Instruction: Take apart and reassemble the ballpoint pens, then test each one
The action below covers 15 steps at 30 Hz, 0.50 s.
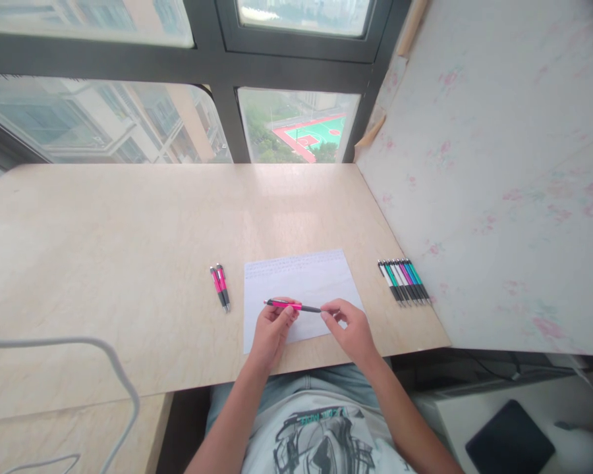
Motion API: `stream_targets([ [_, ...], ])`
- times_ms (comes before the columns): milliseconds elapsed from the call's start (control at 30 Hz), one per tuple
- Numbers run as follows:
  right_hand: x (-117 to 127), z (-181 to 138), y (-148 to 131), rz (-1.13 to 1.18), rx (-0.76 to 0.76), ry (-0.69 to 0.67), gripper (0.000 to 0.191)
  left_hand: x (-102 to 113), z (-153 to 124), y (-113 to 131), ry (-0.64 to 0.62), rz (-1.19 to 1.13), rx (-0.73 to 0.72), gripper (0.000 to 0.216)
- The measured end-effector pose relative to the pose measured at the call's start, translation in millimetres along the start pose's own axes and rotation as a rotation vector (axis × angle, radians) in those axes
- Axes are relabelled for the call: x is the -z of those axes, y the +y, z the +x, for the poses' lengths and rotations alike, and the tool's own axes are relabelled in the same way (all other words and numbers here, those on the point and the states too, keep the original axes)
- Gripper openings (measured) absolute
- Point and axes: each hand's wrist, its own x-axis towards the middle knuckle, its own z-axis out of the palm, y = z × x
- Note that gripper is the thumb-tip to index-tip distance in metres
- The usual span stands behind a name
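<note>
A pink pen with a black grip lies level between my two hands, above a white sheet of paper. My left hand is closed round its pink barrel. At the other end, the thumb and fingers of my right hand pinch the pen's tip. Lines of handwriting run along the top of the sheet. Left of the paper, two more pink pens rest side by side on the desk. To the right is a row of several pens in white, green, purple and blue, all with black grips.
The pale desk reaches back to a dark-framed window. A flowered wall borders the right side. A grey curved tube or cable crosses the lower left. A dark flat object lies on a lower surface at right.
</note>
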Motion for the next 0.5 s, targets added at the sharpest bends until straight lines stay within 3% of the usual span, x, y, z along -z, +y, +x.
stream_targets([
  [167, -1.7, -1.0, -0.2, 0.017, -0.046, -0.048, 0.042, -1.8, -1.5, 1.9, -0.004, 0.036, 0.013, 0.019],
  [367, -2.3, 0.2, 0.9, 0.204, -0.088, 0.048, 0.031, -2.3, -1.3, 1.6, -0.010, 0.044, -0.005, 0.019],
  [500, 1.4, -1.1, 3.4, 0.194, -0.062, -0.045, 0.026, -1.8, -0.8, 1.2, -0.008, 0.034, -0.006, 0.020],
])
